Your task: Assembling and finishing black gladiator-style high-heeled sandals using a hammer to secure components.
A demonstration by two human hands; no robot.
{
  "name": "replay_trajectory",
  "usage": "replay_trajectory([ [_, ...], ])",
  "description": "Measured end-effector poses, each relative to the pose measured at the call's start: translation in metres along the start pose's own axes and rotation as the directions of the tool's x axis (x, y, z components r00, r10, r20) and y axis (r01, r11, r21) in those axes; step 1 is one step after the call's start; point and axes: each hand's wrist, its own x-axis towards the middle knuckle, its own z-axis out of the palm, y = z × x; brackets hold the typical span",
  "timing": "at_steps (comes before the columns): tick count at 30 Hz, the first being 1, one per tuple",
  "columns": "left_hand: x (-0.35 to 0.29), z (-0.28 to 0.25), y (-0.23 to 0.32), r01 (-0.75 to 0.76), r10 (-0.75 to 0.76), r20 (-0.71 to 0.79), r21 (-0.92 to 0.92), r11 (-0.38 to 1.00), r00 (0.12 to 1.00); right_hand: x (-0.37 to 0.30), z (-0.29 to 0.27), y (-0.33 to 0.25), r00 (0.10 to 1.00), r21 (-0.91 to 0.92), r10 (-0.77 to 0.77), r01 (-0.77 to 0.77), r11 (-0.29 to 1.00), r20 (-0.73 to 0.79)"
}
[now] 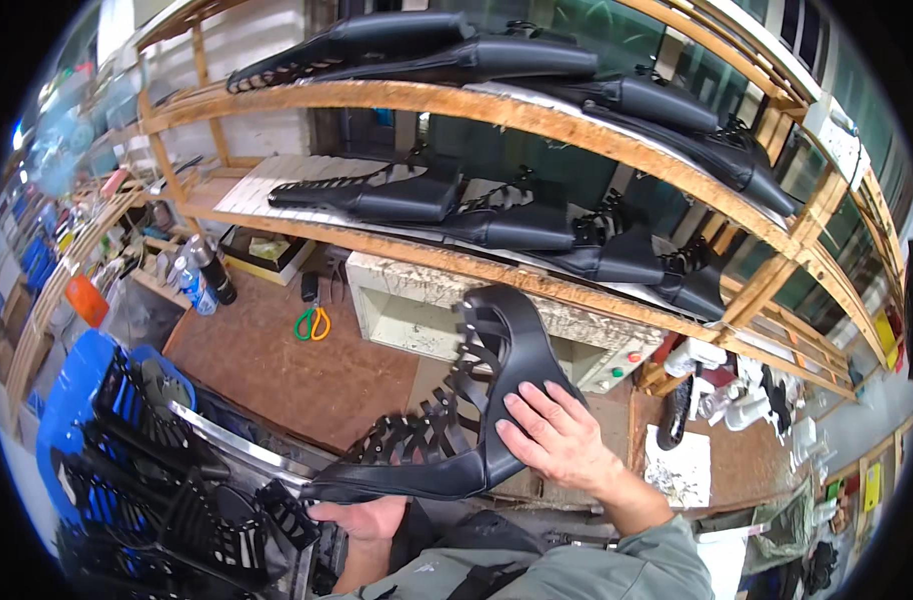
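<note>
Both my hands are on a black strappy high-heeled shoe (525,385), which lies on its side in the air above the bench front. Its row of open straps faces left, and a long pointed part stretches toward the lower left. My right hand (552,430) is closed around the broad smooth section, its fingers lying across the black surface. Beneath the pointed end, my left hand (362,517) grips from below, its fingers partly hidden by the shoe. Close to the left hand, more black strappy shoes (192,520) are piled by a blue bin (65,420).
Wooden racks (407,95) hold several black shoes (407,190) above. A cream box-shaped machine (382,300) with coloured buttons stands beneath. On the brown bench (247,370) lie green-and-orange-handled scissors (314,322), beside a water bottle (195,288) and dark flask (213,268). A white sheet (677,468) lies right.
</note>
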Motion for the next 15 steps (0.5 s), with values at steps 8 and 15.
replay_trajectory([
  [8, 0.13, 0.052, 0.065, -0.267, 0.306, -0.231, 0.183, 0.946, 0.924, 0.067, -0.003, 0.123, 0.99, -0.088, 0.048, -0.06, 0.994, -0.13],
  [15, 0.353, 0.022, 0.043, 0.133, -0.134, -0.098, -0.021, 0.991, 0.986, 0.075, 0.038, 0.203, 0.911, -0.181, 0.385, -0.407, 0.895, -0.146],
])
